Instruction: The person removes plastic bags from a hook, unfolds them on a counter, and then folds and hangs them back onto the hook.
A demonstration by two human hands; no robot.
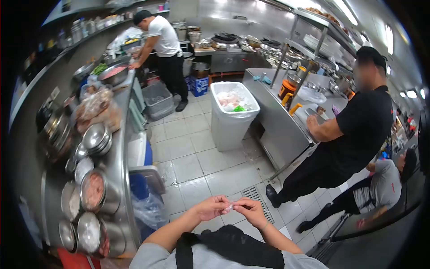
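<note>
"What is the left hand [214,207] doing?"

"From my distant seat, I see its fingertips pinching a small pale piece [230,207] (it is too small for me to name more exactly)."

"And the right hand [251,211]?"

"It seems to grasp the same piece from the other side. The fingertips of both hands nearly meet there, so they cover part of it."

"Where exactly is this piece?"

"It is held in the air between the two hands, in front of the black apron [233,244]. The counter [122,179] is on the left, well apart, and carries a metal pot [110,204] with pink raw meat [93,190]."

"Which step is in hand, then?"

"I judge it is fine fingertip work on the piece. Whether it is pulled or pressed, I cannot tell."

"And what does the next move call for?"

"In my opinion, a light, steady pinch from both sides, because so small a piece could slip to the tiled floor [190,168]."
</note>
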